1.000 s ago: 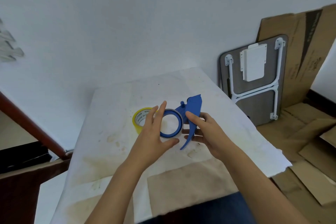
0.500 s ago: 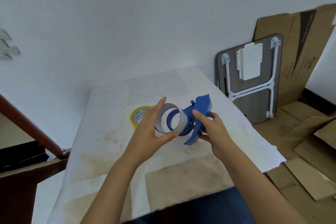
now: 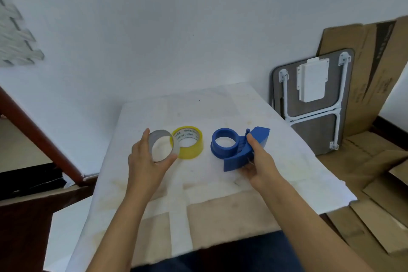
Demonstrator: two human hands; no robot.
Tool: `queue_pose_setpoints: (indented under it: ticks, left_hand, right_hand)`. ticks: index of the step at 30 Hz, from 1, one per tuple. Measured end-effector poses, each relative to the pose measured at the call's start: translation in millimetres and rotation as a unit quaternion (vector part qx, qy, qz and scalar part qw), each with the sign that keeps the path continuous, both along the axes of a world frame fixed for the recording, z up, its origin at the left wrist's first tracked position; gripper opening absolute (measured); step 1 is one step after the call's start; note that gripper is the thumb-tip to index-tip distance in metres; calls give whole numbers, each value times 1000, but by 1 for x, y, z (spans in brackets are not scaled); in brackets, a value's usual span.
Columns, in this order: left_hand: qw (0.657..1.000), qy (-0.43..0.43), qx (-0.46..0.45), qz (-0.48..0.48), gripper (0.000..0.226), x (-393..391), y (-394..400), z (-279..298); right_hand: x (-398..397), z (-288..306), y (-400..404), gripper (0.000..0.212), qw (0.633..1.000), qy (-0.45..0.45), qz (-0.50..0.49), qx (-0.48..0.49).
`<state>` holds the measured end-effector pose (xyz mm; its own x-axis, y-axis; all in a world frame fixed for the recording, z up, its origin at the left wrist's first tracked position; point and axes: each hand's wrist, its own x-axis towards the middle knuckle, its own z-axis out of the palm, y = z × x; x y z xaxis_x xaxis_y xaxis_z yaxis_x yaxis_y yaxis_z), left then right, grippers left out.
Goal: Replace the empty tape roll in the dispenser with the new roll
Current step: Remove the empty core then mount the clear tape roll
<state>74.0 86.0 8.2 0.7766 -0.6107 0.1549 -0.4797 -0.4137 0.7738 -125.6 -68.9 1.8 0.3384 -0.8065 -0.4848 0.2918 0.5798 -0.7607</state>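
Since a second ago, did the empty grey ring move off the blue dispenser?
Yes. The empty roll, held in the left hand, went left, off the dispenser, and now overlaps the yellow tape roll.

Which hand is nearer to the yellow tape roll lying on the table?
Left. The left hand, holding the empty core, sits right beside the yellow tape roll. The right hand grips the blue dispenser, farther away on its other side.

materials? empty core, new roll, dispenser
Empty core: likely cardboard, matte grey outside, pale inside, thin wall.
New roll: glossy yellowish translucent plastic tape; printed liner, probably card.
Dispenser: moulded plastic by its look, uniform blue, slight sheen.
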Motion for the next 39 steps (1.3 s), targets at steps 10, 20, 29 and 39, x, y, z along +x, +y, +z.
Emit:
queue_pose_setpoints:
  ticks: [10,20,29,39]
  left_hand:
    - [982,-79,170,7,95,40,3,-22]
    - [983,-121,124,-61,95,29,-24,-2]
    - [949,-122,229,-180,103,4,-94,5]
    - [961,-88,204,-164,108,11,-88,1]
  right_hand:
    - [32,-8,4,41,1000,7,-25,-15]
    - [22,0,-11,47,999,6,-44,-21]
    - [5,9,-23,47,998,26,-32,-41]
    - [-2,12,-30,47,995,54,-37,-81]
